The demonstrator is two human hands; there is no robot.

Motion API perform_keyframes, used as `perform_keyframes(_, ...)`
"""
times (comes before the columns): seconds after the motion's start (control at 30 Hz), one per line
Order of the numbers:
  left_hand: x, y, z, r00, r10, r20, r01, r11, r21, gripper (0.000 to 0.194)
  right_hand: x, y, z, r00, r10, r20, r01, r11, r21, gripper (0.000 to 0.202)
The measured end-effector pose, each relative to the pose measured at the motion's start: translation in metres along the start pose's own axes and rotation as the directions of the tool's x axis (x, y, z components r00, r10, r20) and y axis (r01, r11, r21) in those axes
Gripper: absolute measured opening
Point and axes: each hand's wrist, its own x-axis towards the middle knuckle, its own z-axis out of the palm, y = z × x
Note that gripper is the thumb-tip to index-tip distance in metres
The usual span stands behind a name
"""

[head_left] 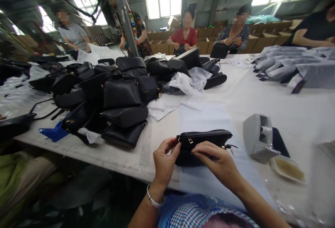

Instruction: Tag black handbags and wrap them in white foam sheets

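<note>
The long white-covered work table carries a small black leather zip pouch at its near edge, long axis running left to right, zip edge uppermost, metal pull at the right end. The left hand pinches the pouch's left end between thumb and fingers. The right hand lies palm-down across its front, fingers closed on it.

A purse lies on the table between a bag pile left and a tape dispenser right.

Black pouch; grey tape dispenser; white table.
</note>
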Motion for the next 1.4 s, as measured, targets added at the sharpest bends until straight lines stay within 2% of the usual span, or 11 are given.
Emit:
perform_keyframes(0.17, -0.004, -0.017, -0.003, 0.996, -0.087, 0.014, 0.088, 0.987, -0.132, 0.027, 0.011, -0.004, 0.027, 0.992, -0.125, -0.018, 0.123, 0.988, -0.089, 0.018)
perform_keyframes(0.37, -0.007, -0.021, 0.006, 0.984, -0.163, 0.067, 0.175, 0.945, -0.276, 0.022, 0.010, 0.007, 0.037, 0.969, -0.247, -0.019, 0.225, 0.911, -0.344, 0.021)
perform_keyframes(0.6, -0.009, -0.022, 0.006, 0.984, -0.169, 0.049, 0.175, 0.929, -0.326, 0.019, 0.004, -0.005, 0.046, 0.969, -0.233, 0.077, 0.236, 0.792, -0.563, 0.021)
perform_keyframes(0.83, -0.010, -0.029, 0.006, 0.987, -0.152, 0.047, 0.158, 0.918, -0.365, 0.025, 0.005, -0.008, 0.064, 0.961, -0.276, -0.009, 0.192, 0.690, -0.698, 0.012)
perform_keyframes(1.03, -0.007, -0.034, 0.000, 0.992, -0.103, 0.078, 0.124, 0.926, -0.356, 0.022, 0.005, -0.007, 0.074, 0.953, -0.296, -0.061, 0.149, 0.637, -0.756, 0.013)
perform_keyframes(1.4, 0.014, -0.038, -0.015, 0.962, -0.030, 0.271, 0.116, 0.945, -0.305, 0.023, 0.002, -0.005, 0.069, 0.957, -0.284, -0.060, 0.154, 0.673, -0.724, 0.019)
